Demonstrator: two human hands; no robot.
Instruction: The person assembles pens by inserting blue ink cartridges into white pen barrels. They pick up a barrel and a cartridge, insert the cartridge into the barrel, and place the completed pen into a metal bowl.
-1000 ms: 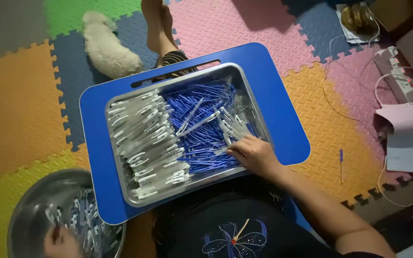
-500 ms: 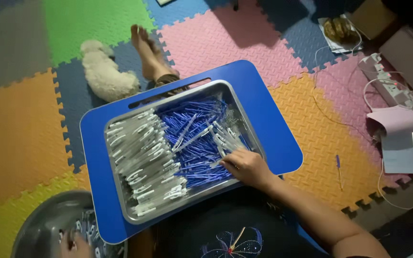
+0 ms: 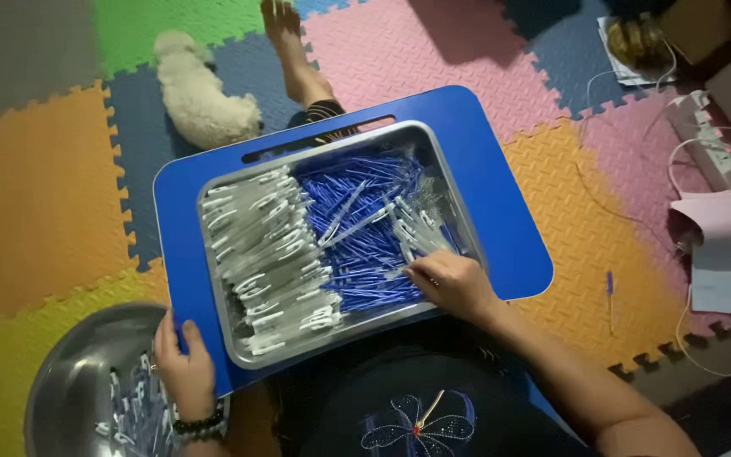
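head view: nearest, the left hand has come up from the steel bowl to grip the blue tray's edge, steadying it. the right hand has slid further into the metal pan, fingers curled, seemingly pinching clear tubes beside the blue pen refills. beyond lies a white dog.

Metal tray on blue lap desk: white pen barrels left, blue refills right. Right hand rested among refills; left hand gripped the desk's edge (beside a steel bowl).
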